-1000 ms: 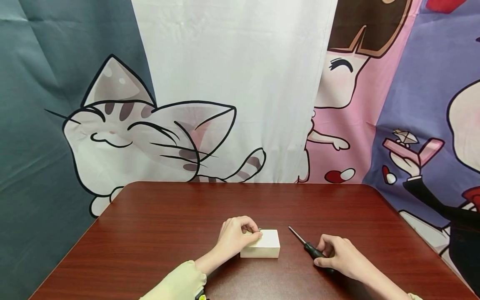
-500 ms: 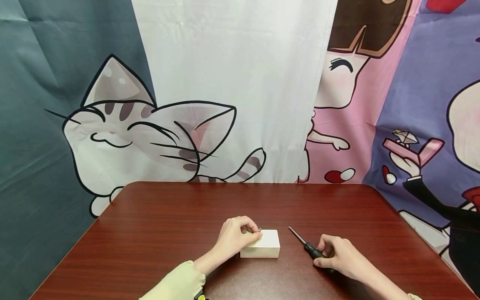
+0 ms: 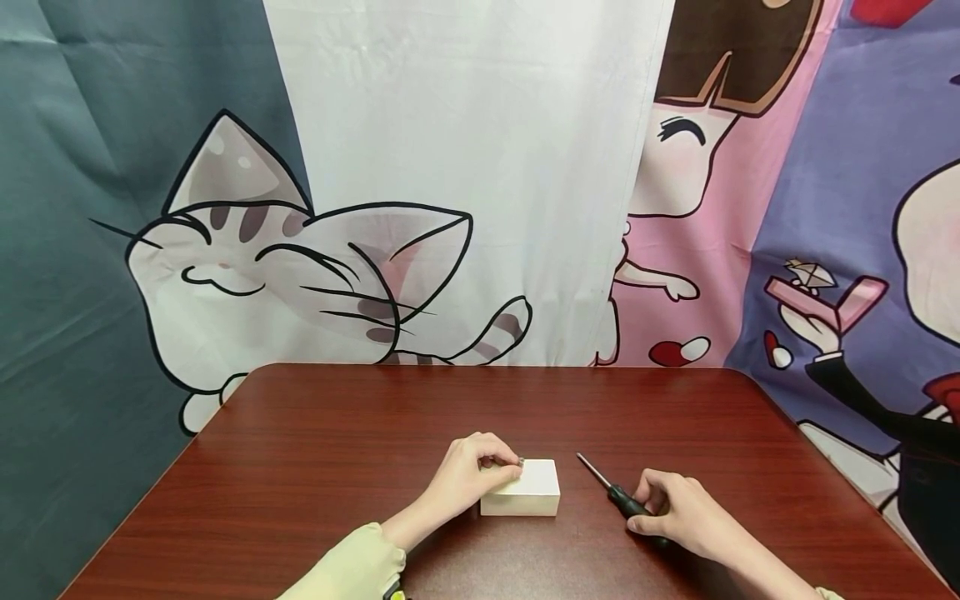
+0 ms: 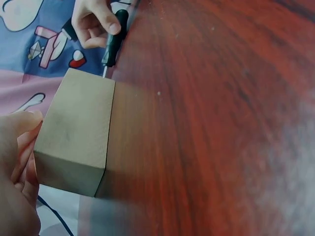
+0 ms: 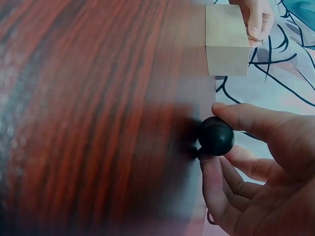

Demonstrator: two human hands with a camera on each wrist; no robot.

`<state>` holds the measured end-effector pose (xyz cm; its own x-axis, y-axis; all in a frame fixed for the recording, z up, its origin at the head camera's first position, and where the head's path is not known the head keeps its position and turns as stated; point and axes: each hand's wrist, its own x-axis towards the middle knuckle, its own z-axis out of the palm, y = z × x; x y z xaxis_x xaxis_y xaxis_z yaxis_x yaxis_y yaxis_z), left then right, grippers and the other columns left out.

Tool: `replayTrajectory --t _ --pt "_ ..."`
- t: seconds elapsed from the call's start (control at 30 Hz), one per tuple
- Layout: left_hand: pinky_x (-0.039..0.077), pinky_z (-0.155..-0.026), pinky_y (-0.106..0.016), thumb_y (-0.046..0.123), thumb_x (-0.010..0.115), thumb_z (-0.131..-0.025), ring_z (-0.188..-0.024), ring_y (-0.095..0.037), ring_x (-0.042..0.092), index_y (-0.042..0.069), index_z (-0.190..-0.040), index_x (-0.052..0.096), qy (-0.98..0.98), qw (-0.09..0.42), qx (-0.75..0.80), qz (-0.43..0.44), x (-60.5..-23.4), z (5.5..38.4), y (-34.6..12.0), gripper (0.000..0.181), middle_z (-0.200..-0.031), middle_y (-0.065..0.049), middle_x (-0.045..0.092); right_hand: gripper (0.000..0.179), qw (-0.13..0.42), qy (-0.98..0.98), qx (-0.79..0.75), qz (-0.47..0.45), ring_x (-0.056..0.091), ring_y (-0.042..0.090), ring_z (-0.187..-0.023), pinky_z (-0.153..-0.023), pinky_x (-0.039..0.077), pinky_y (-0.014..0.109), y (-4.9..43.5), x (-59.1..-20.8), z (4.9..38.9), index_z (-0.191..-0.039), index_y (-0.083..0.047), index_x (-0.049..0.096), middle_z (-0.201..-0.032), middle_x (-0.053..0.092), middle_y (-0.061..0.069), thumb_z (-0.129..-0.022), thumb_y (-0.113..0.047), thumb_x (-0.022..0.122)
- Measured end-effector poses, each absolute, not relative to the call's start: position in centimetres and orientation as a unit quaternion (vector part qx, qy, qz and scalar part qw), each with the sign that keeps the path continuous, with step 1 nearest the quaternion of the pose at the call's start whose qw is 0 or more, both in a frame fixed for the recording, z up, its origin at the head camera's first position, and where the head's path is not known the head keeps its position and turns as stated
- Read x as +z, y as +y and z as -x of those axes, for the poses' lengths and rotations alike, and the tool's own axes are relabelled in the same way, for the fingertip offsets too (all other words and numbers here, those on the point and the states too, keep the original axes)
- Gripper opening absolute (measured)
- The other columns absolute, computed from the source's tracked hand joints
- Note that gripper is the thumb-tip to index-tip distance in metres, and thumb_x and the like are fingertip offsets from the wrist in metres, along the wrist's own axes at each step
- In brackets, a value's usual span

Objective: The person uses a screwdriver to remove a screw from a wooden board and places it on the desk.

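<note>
A pale wooden block (image 3: pixel 519 500) lies on the table, its long side facing me. Over its top left part, my left hand (image 3: pixel 468 471) pinches a small metal screw (image 3: pixel 521 462) between thumb and fingertips; only its end shows. The right wrist view catches that screw (image 5: pixel 256 40) as a thin dark piece above the block (image 5: pixel 227 27). To the right, my right hand (image 3: pixel 678 512) grips the black handle of a screwdriver (image 3: pixel 624 502) with thumb and fingers. Its metal shaft slants up and left, its tip apart from the block. In the right wrist view, the handle's rounded end (image 5: pixel 216 136) faces the camera.
The red-brown wooden table (image 3: pixel 337 433) extends around both hands to its rounded far corners. Behind it hangs a curtain (image 3: pixel 480 125) printed with a cartoon cat and figures.
My left wrist has shifted slightly left, and its fingers have moved a little, showing more of the screw's end. The block, the screwdriver and my right hand stay where they were.
</note>
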<state>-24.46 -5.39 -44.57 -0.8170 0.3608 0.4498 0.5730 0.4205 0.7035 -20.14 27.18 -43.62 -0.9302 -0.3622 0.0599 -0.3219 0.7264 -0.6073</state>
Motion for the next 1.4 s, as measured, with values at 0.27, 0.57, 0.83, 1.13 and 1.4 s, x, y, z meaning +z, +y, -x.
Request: replayTrajectory --t 0.27,0.57,0.83,1.13,1.4 --pt "0.047 -0.067 -0.017 0.018 0.081 -0.080 -0.074 -0.001 0.055 0.019 -0.082 0.077 -0.836 0.095 -0.465 0.276 -44.6 24.7 -5.5 0.004 -0.082 0.008 0.073 0.030 0.035 0.929 -0.322 0.181 0.048 -0.004 -0.059 -0.053 0.041 0.020 27.1 -43.5 20.1 -0.085 -0.015 0.059 -0.069 0.057 -0.009 -0.076 -0.032 0.083" --pt "0.044 -0.062 -0.014 0.024 0.082 -0.079 -0.064 0.007 0.052 0.021 -0.079 0.075 -0.852 0.121 -0.448 0.242 -44.3 24.5 -5.4 0.008 -0.074 0.009 0.071 0.030 0.022 0.931 -0.314 0.184 0.048 -0.004 -0.059 -0.053 0.041 0.020 27.1 -43.6 20.1 -0.084 -0.016 0.059 -0.068 0.057 -0.011 -0.076 -0.033 0.083" --pt "0.045 -0.060 -0.014 0.022 0.082 -0.080 -0.062 0.006 0.053 0.019 -0.079 0.074 -0.849 0.113 -0.457 0.241 -44.1 24.5 -5.3 0.009 -0.073 0.006 0.072 0.031 0.027 0.931 -0.315 0.180 0.048 -0.004 -0.059 -0.053 0.041 0.020 27.2 -43.5 20.1 -0.084 -0.016 0.059 -0.068 0.057 -0.010 -0.076 -0.033 0.084" --pt "0.049 -0.062 -0.015 0.018 0.080 -0.082 -0.067 0.004 0.055 0.016 -0.081 0.072 -0.826 0.101 -0.493 0.254 -43.7 24.2 -6.0 0.008 -0.080 0.003 0.072 0.031 0.031 0.935 -0.311 0.166 0.048 -0.003 -0.060 -0.054 0.041 0.020 27.1 -43.5 19.8 -0.084 -0.016 0.059 -0.068 0.058 -0.009 -0.076 -0.034 0.083" --pt "0.055 -0.065 -0.018 0.018 0.079 -0.083 -0.070 0.002 0.064 0.016 -0.084 0.071 -0.820 0.104 -0.508 0.243 -43.6 23.7 -8.2 0.009 -0.085 -0.001 0.075 0.033 0.023 0.944 -0.294 0.146 0.047 -0.003 -0.060 -0.055 0.040 0.020 27.1 -43.5 19.3 -0.083 -0.017 0.059 -0.066 0.057 -0.009 -0.075 -0.036 0.084"
